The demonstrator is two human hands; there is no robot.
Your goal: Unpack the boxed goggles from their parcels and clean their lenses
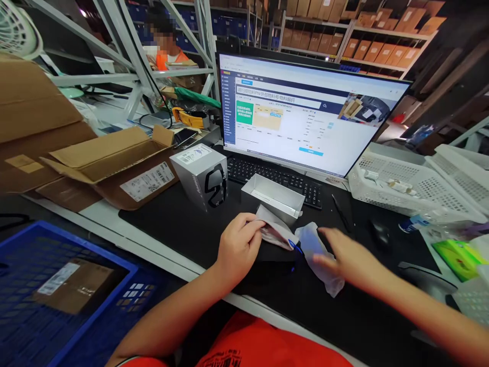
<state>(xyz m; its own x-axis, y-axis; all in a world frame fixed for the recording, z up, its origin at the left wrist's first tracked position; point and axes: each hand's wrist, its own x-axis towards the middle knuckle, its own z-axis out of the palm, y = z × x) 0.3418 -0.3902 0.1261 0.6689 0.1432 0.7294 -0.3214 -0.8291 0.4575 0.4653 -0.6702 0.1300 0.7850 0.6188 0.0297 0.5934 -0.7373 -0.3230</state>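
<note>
Hands are working close together: left hand (240,244) pinching a pouch (273,230), right hand (346,257) flat on a plastic bag (319,255), which may be slipping off the desk (183,224).

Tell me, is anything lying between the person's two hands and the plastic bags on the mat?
Nothing visible does. The left hand already pinches the crinkled bag, and the right hand lies on the clear bag. The open grey tray sits just behind them, not between.
</note>
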